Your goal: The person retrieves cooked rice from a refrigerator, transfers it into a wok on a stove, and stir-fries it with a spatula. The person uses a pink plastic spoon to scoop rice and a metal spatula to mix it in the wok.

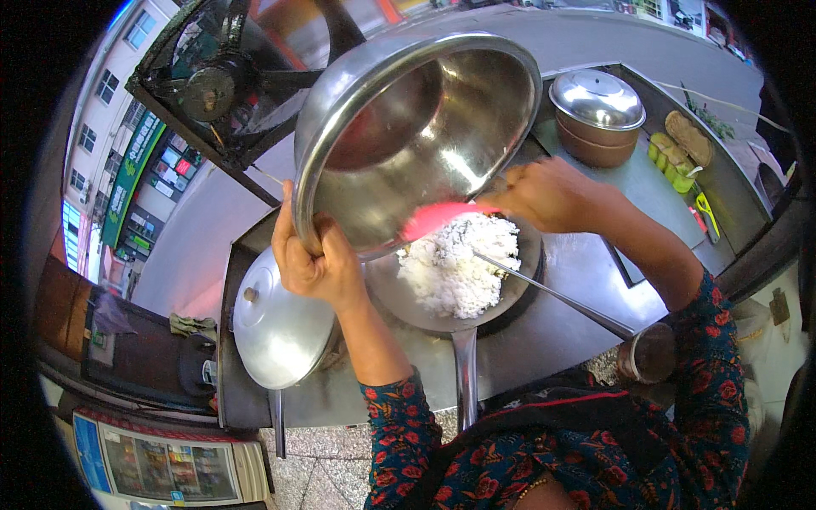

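Observation:
My left hand (322,261) grips the rim of a large stainless steel bowl (433,140), tilted on its side with its mouth towards me. In my right hand (542,191) is a pink scoop or rice paddle (440,217), blurred, at the bowl's lower edge. Right below it, white cooked rice (456,268) lies heaped in a wok (395,299) whose metal handle (466,376) points at me. A long-handled metal ladle or turner (554,293) rests with its head in the rice, its shaft slanting out to the lower right.
Left of the wok stands a pan under a domed aluminium lid (284,319). On the right of the steel counter (574,274) are a brown pot with a shiny lid (598,102), green condiment containers (672,162) and a yellow-green utensil (707,217). A fan (210,92) stands behind.

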The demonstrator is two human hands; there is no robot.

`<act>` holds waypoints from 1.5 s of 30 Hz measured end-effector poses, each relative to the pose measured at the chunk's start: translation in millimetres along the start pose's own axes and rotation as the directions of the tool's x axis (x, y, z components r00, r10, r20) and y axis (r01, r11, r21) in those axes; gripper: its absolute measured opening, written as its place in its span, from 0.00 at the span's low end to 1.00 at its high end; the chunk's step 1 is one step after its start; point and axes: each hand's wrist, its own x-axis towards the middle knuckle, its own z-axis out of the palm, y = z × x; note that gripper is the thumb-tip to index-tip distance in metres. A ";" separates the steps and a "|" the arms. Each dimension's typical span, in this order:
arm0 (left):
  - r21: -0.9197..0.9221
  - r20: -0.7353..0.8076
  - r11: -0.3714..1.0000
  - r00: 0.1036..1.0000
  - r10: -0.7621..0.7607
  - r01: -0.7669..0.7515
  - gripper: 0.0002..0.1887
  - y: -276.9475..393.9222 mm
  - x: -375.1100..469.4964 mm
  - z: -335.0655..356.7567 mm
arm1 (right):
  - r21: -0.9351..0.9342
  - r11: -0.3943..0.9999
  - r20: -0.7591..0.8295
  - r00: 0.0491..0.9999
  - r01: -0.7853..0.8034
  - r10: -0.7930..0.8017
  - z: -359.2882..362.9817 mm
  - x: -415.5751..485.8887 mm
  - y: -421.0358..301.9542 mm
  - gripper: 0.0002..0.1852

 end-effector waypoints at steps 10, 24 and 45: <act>-0.016 0.005 0.999 1.000 -0.027 0.027 0.14 1.4 -2.0 -0.9 | 0.135 0.965 -0.098 0.966 -0.223 0.237 20.6 16.5 21.4 0.14; 0.036 -0.001 0.999 1.000 -0.006 0.006 0.14 1.0 -2.2 -1.2 | 0.241 0.953 -0.171 0.958 -0.186 0.230 35.7 26.8 25.2 0.21; 0.026 0.033 0.999 0.999 -0.024 0.023 0.07 -2.6 -3.6 -8.8 | 0.193 0.981 0.163 0.986 -0.007 -0.025 32.2 -28.1 17.8 0.26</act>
